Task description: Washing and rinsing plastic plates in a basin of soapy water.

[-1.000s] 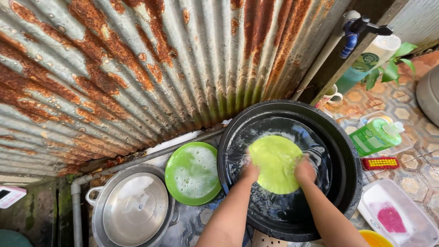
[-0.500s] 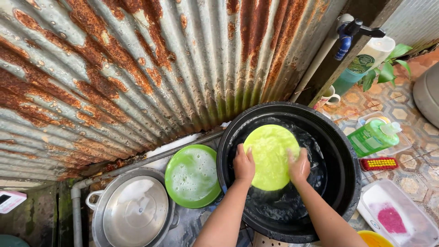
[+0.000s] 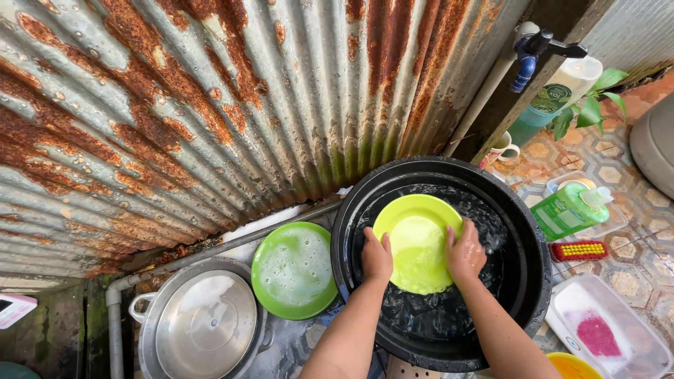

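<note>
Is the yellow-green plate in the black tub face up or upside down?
Face up: the yellow-green plate shows its hollow inside and raised rim, held by both hands.

Bright, even daylight fills the head view, falling from above with no hard shadows. The rusted corrugated metal wall is evenly lit, its ridges giving soft shading only. Small white glints sparkle on the water in the black basin, whose inside stays dark. The steel pot lid shows a pale washed-out reflection. Focus is sharp across the centre; the wide lens bends the wall's ridges outward and stretches things at the edges. The lower left corner is dim.
</note>
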